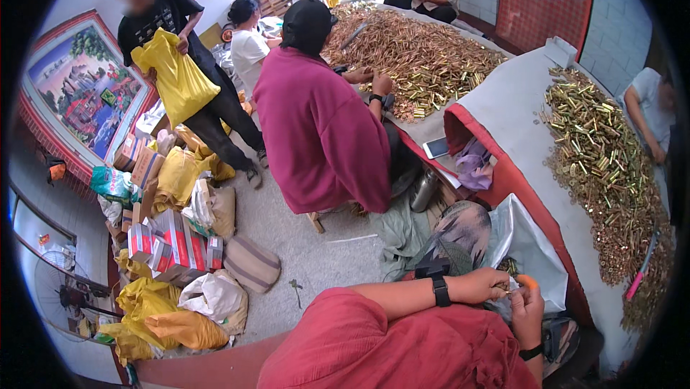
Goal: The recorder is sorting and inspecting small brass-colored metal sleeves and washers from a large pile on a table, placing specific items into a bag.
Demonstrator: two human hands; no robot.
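Note:
My left hand (483, 285), with a dark watch on its wrist, is closed in a pinch. My right hand (528, 311) is closed just beside it, a dark band at its wrist. Between their fingertips is a small brass-coloured metal part (509, 291), too small to make out exactly. An orange curved piece (527, 282) shows at the top of my right hand; I cannot tell whether it is worn or held. Just beyond my hands lies an open whitish plastic sack (535, 238), with some metal parts (507, 265) near its mouth.
On the right, a grey-topped table (525, 91) bears a heap of brass-coloured metal sleeves (596, 145) and a pink-handled tool (635, 285). Ahead, a person in a maroon top (323, 123) works at another heap (410, 58). Boxes (180, 242) and yellow sacks (144, 310) crowd the left floor.

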